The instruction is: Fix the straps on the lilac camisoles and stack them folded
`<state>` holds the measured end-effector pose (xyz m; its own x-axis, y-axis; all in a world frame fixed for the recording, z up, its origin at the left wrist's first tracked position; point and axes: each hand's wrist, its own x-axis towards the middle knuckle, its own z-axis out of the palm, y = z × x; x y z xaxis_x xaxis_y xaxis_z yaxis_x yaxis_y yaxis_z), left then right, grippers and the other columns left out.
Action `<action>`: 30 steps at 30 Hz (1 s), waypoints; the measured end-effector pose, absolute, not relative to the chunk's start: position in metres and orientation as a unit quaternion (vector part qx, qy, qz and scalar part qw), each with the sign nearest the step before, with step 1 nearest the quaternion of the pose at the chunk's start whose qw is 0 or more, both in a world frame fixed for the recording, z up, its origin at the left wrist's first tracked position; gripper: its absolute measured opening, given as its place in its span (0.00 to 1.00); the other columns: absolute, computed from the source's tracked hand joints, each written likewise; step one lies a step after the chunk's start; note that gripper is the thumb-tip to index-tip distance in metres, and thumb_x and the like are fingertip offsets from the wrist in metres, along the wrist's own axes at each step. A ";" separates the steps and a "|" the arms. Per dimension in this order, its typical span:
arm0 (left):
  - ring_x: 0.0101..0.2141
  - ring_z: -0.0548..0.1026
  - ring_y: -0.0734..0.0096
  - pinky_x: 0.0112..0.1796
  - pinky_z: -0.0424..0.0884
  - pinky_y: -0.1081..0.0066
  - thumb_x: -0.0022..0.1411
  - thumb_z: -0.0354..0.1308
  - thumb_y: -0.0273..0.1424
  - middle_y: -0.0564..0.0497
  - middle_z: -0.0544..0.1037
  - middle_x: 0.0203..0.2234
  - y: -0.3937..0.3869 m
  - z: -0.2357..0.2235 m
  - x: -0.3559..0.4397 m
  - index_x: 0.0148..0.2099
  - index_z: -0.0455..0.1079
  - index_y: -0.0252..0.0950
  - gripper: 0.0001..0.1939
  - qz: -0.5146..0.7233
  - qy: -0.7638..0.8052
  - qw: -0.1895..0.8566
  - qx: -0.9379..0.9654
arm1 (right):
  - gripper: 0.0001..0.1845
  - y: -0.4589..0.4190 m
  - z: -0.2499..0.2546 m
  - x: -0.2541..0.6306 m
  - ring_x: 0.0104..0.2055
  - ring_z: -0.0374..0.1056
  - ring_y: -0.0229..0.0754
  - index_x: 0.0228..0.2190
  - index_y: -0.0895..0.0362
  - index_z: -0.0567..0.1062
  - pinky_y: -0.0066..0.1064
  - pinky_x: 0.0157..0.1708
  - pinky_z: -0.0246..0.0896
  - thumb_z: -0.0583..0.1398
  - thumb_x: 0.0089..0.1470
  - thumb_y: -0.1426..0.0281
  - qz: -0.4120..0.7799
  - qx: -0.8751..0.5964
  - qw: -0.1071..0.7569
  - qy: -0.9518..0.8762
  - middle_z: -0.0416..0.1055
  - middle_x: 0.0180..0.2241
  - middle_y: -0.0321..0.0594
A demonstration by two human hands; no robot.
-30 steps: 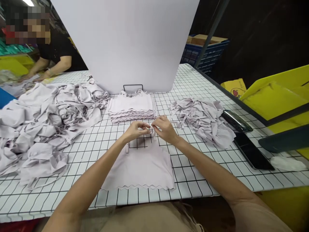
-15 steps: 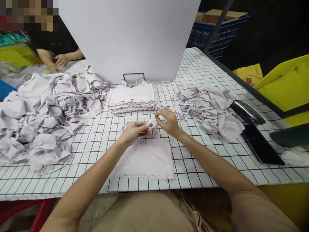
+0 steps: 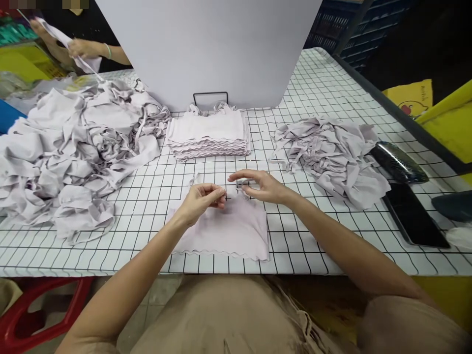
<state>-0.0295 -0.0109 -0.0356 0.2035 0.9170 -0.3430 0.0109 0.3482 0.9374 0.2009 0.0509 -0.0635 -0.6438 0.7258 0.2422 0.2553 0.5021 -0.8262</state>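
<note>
A pale lilac garment (image 3: pixel 228 236) with a wavy hem lies flat on the table before me, its hem toward my body. Above its far edge, my left hand (image 3: pixel 202 200) is closed in a pinch; whatever is between thumb and fingers is too small to make out. My right hand (image 3: pixel 263 187) hovers at the garment's far right, thumb and fingers apart. A thin strap shows close to the right thumb, and another strap end (image 3: pixel 196 178) lies beyond my left hand. Farther back sits a neat stack of matching folded garments (image 3: pixel 208 135).
Crumpled garments form a large heap (image 3: pixel 88 142) at left and a smaller pile (image 3: pixel 332 157) at right. Beside the latter are a phone (image 3: pixel 416 216) and a dark glossy object (image 3: pixel 400 162). A white panel (image 3: pixel 214 49) rises behind the stack. A co-worker's hand (image 3: pixel 84 48) holds pale cloth.
My right hand's pinch on a thin strap has opened. My left hand stays pinched. The co-worker's hands have risen from the table with a cloth, and my view has tilted down slightly.
</note>
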 end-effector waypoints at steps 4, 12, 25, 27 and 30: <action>0.27 0.75 0.73 0.35 0.75 0.66 0.55 0.69 0.41 0.49 0.78 0.28 -0.008 -0.041 -0.033 0.33 0.77 0.32 0.15 0.371 0.540 0.589 0.473 | 0.15 0.059 -0.070 0.201 0.46 0.73 0.48 0.41 0.54 0.78 0.45 0.48 0.68 0.55 0.56 0.77 0.257 -0.351 0.316 -0.843 0.79 0.42 0.43; 0.33 0.77 0.71 0.41 0.76 0.65 0.59 0.63 0.30 0.45 0.81 0.35 0.011 -0.055 -0.022 0.40 0.79 0.32 0.09 0.362 0.557 0.561 0.494 | 0.19 0.085 -0.088 0.203 0.46 0.63 0.53 0.49 0.55 0.76 0.50 0.46 0.57 0.55 0.58 0.76 0.100 -0.421 0.201 -0.879 0.71 0.44 0.49; 0.38 0.79 0.68 0.47 0.72 0.65 0.60 0.65 0.36 0.45 0.82 0.34 0.049 -0.068 -0.004 0.48 0.75 0.30 0.17 0.421 0.452 0.667 0.416 | 0.10 0.096 -0.082 0.174 0.36 0.63 0.46 0.32 0.55 0.75 0.42 0.43 0.59 0.54 0.60 0.75 0.106 -0.351 0.337 -0.868 0.71 0.29 0.42; 0.34 0.78 0.67 0.43 0.73 0.66 0.59 0.66 0.41 0.45 0.82 0.29 0.045 -0.065 -0.002 0.43 0.76 0.30 0.18 0.411 0.424 0.706 0.391 | 0.09 0.089 -0.080 0.178 0.36 0.64 0.45 0.31 0.54 0.74 0.41 0.43 0.61 0.55 0.60 0.73 0.152 -0.352 0.401 -0.832 0.71 0.29 0.40; 0.32 0.78 0.68 0.41 0.74 0.67 0.57 0.69 0.44 0.46 0.81 0.28 0.031 -0.060 -0.002 0.41 0.78 0.30 0.20 0.391 0.414 0.737 0.364 | 0.08 0.081 -0.079 0.183 0.38 0.67 0.46 0.31 0.53 0.73 0.41 0.42 0.65 0.56 0.61 0.72 0.207 -0.368 0.446 -0.789 0.71 0.31 0.41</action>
